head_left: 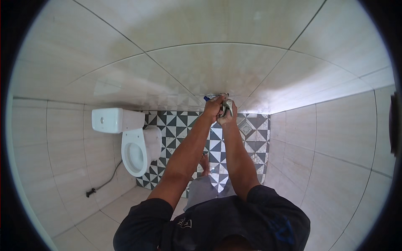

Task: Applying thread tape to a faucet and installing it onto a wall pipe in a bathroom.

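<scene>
Both my arms reach forward to the base of the tiled wall, and the hands meet there close together. My right hand (228, 119) is closed around a silver metal tool (227, 107) with a forked look; its exact kind is too small to tell. Pressed up beside it, my left hand (212, 108) has its fingers curled, and what they grip is hidden. A small blue piece (206, 98) sticks out to the left of those fingers. Just beyond the hands, a metal fitting (224, 95) shows in part at the wall.
To the left stands a white toilet (143, 152) with its cistern (108, 120) against the wall. A dark hose (109, 180) runs from a black fixture on the left wall. A square drain (246, 128) lies in the patterned floor (169, 122), right of my hands. Tiled walls close in on both sides.
</scene>
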Demonstrator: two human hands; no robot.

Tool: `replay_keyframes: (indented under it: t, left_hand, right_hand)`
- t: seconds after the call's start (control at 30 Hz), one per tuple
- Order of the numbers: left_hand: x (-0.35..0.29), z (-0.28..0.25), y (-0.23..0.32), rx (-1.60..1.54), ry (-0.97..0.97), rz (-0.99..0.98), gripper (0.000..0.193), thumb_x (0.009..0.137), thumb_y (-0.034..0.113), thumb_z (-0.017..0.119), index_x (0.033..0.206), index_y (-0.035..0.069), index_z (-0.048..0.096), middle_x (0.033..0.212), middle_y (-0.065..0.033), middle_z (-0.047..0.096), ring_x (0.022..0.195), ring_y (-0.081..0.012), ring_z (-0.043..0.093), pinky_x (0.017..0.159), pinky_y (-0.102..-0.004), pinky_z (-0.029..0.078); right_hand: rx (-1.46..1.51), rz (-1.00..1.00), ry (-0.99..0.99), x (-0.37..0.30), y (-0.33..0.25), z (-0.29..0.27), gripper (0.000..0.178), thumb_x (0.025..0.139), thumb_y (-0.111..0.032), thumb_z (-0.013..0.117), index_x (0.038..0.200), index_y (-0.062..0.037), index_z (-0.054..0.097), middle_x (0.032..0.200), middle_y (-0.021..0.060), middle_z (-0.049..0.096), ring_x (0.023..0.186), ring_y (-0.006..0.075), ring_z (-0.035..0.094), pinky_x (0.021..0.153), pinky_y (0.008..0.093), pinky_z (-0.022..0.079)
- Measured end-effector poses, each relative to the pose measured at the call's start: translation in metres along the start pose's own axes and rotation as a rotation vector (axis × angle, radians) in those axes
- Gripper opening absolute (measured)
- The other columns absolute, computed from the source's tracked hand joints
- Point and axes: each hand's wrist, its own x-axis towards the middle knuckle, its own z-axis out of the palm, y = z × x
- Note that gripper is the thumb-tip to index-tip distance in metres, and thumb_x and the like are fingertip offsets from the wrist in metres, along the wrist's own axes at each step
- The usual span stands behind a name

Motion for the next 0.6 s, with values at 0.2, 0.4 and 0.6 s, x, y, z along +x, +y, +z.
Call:
replay_keyframes:
  t: [0.2, 0.4, 0.6]
  left_hand:
    - [0.005, 0.014, -0.011, -0.083, 0.099, 0.209, 0.023, 0.096, 0.024, 0.066, 0.103, 0.003, 0.073, 0.09, -0.004, 0.071, 0.075, -0.0147, 0.064, 0.07, -0.0316, 0.052]
    - [0.023, 0.012, -0.018, 0.095, 0.222, 0.143, 0.029, 0.093, 0.026, 0.07, 0.107, 0.001, 0.076, 0.096, -0.0061, 0.074, 0.083, -0.0161, 0.066, 0.078, -0.0319, 0.053]
    - [0.02, 0.008, -0.016, 0.041, 0.099, 0.177, 0.028, 0.092, 0.027, 0.072, 0.101, 0.001, 0.076, 0.093, -0.0057, 0.074, 0.085, -0.0143, 0.067, 0.078, -0.0313, 0.054]
  right_hand:
    - [-0.164, -0.355, -0.099, 0.041, 0.008, -0.034, 0.039, 0.094, -0.048, 0.057, 0.112, -0.014, 0.063, 0.095, 0.0034, 0.068, 0.087, 0.0212, 0.066, 0.077, 0.036, 0.056]
    - [-0.005, -0.221, -0.062, -0.035, 0.009, -0.003, 0.056, 0.101, -0.053, 0.045, 0.135, -0.0087, 0.05, 0.122, 0.0118, 0.062, 0.105, 0.0269, 0.062, 0.093, 0.0372, 0.051]
    - [-0.748, -0.922, 0.145, -0.079, 0.059, 0.012, 0.062, 0.102, -0.044, 0.054, 0.146, -0.0037, 0.037, 0.112, 0.0151, 0.066, 0.097, 0.018, 0.065, 0.085, 0.0314, 0.051]
